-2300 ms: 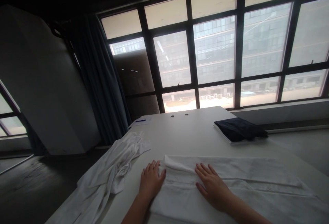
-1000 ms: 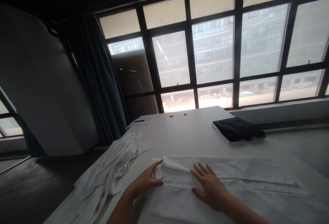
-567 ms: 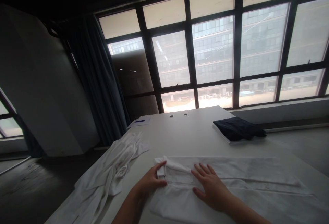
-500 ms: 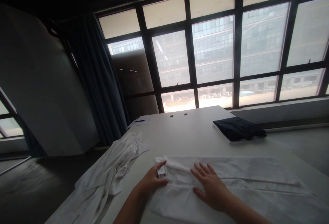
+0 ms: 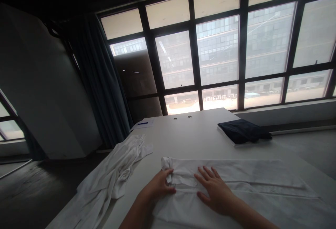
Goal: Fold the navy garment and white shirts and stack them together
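The two hands are apart, both on a white garment (image 5: 257,170) that is spread over the near part of the table (image 5: 183,138). The left hand (image 5: 160,184) is at the garment's left end, its thumb and forefinger parted against a bunched, raised edge (image 5: 166,163); whether it grips the cloth cannot be told. The right hand (image 5: 216,191) lies palm down, fingers spread, pressing nothing between them, just beside a lengthwise crease that runs to the right. Left of the garment, and apart from it, a rumpled heap of white cloth (image 5: 115,173) lies along the table's left edge. Beyond it, near the far left corner, a blue pen (image 5: 143,123) rests on paper (image 5: 148,125). On the far right, a dark folded cloth (image 5: 243,131) lies on something white. Two small round discs (image 5: 189,116) sit by the far edge, before a large dark-framed window (image 5: 217,52), with a blue curtain (image 5: 101,82) at its left.
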### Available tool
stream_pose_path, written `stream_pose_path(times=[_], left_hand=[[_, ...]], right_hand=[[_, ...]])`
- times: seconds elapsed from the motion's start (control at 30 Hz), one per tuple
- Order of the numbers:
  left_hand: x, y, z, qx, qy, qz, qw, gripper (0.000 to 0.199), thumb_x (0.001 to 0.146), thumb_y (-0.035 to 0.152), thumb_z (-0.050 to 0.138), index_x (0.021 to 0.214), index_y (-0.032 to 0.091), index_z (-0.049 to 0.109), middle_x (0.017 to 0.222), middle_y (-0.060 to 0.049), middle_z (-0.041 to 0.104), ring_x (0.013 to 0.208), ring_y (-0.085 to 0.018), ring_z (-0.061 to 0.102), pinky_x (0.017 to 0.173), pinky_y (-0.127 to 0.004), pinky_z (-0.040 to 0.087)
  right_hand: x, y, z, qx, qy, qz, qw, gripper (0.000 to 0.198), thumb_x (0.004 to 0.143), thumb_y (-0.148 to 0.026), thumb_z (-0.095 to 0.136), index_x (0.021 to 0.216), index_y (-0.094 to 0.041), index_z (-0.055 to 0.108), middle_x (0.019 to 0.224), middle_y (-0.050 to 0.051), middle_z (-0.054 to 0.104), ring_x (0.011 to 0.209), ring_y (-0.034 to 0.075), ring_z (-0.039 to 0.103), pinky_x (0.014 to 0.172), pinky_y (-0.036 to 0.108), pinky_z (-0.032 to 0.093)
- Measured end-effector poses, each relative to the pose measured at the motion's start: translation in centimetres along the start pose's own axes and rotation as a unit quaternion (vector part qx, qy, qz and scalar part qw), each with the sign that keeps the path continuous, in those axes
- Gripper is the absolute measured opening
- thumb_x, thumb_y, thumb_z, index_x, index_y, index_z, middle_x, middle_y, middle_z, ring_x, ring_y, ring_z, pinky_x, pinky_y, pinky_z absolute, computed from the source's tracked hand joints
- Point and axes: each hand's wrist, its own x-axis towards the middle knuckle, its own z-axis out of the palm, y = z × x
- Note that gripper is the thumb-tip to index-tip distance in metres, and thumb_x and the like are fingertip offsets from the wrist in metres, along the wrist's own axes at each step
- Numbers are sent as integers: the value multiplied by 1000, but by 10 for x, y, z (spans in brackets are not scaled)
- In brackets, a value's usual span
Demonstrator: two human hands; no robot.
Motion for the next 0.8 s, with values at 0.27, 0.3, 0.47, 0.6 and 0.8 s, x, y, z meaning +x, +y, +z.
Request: stream_pose_path(times=[0.27, 0.3, 0.47, 0.6, 0.8], left_hand=[[-12, 0, -24, 38, -2, -33, 999, 96, 57, 25, 83, 148, 18, 52, 152, -12, 51, 139, -33, 47, 119, -36, 30], [-15, 0, -32, 29, -5, -40, 999, 95, 58, 24, 82, 148, 19, 52, 151, -12, 52, 139, -32, 47, 119, -36, 31], [-33, 23, -67, -92, 1, -19, 996, 88, 66, 29, 79, 149, 22, 50, 151, -6, 53, 133, -30, 53, 115, -35, 37], [-41, 65, -67, -80, 52, 16, 995, 87, 68, 34, 78, 149, 25, 50, 150, -4, 54, 135, -31, 51, 116, -37, 36], [-21, 132, -20, -16, 40, 56, 997, 92, 66, 35, 76, 152, 18, 46, 153, -12, 49, 137, -35, 48, 118, -38, 34]], right_hand=[[-2, 0, -5, 8, 5, 24, 1000, 72, 91, -61, 51, 156, -31, 39, 166, 5, 30, 155, 32, 15, 125, 55, 0], [-1, 0, -4, 7, 2, 24, 1000, 71, 91, -62, 51, 155, -33, 40, 166, 4, 29, 155, 33, 15, 124, 57, -1], [2, -6, 2, 4, -11, 16, 1000, 70, 93, -63, 49, 156, -34, 38, 168, 4, 25, 156, 32, 10, 124, 57, -3], [2, -14, 4, 22, 2, 2, 1000, 72, 91, -62, 52, 155, -32, 40, 167, 4, 25, 156, 31, 11, 125, 53, 0], [12, -7, 10, 146, 107, 53, 982, 70, 88, -55, 56, 147, -19, 52, 153, 12, 52, 147, 30, 38, 125, 47, 19]])
